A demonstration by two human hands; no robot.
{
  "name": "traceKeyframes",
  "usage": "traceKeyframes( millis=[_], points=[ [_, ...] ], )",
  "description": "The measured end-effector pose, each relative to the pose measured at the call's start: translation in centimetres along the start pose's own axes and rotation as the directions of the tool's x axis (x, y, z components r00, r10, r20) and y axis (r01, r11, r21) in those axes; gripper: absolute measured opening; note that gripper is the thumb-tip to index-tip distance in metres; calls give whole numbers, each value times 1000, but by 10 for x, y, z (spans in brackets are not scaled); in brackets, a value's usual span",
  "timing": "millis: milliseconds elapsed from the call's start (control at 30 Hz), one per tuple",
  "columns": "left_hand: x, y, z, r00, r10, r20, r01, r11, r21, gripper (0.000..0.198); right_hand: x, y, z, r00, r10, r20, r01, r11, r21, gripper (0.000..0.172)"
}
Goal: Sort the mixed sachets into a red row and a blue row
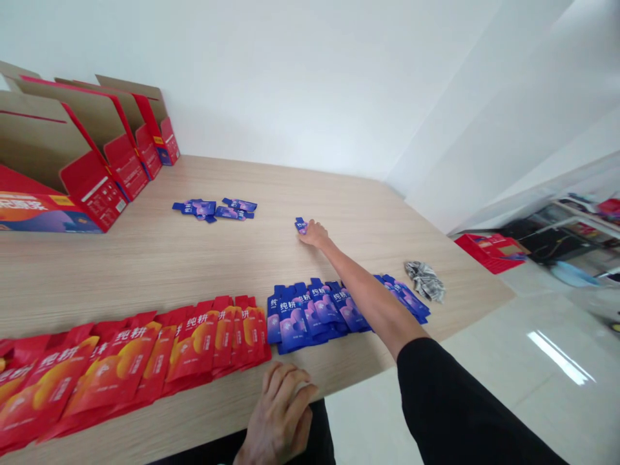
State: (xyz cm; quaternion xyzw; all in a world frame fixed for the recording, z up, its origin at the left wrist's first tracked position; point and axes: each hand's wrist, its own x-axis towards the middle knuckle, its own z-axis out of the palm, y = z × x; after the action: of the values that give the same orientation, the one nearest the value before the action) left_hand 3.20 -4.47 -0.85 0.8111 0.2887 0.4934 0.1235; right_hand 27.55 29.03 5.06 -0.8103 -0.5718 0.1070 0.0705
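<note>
My right hand [314, 234] reaches far over the wooden table and is closed on a small blue pouch [301, 225], whose top end sticks out to the left of the fingers. Near the front edge my left hand [283, 413] rests with curled fingers; whatever it may hold is hidden. A row of blue pouches [295, 320] lies under my right forearm. Left of it runs a row of red pouches [194, 342]. Several blue pouches [236, 210] lie in two small groups farther back.
Open red cartons [97, 184] stand at the back left against the wall. A crumpled grey cloth [425, 280] lies near the table's right end. Beyond the table are a red box [491, 250] and a blue basin [574, 274].
</note>
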Motion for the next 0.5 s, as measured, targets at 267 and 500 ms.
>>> traceKeyframes(
  millis=[267,500],
  points=[
    [3,2,-3,999,-9,-35,9,1000,-22,35,-146,46,-23,949,-212,-234,250,958,144,45],
    [6,1,-5,998,-10,-67,8,1000,-21,34,-294,37,12,947,-207,-244,258,946,198,37]
  ],
)
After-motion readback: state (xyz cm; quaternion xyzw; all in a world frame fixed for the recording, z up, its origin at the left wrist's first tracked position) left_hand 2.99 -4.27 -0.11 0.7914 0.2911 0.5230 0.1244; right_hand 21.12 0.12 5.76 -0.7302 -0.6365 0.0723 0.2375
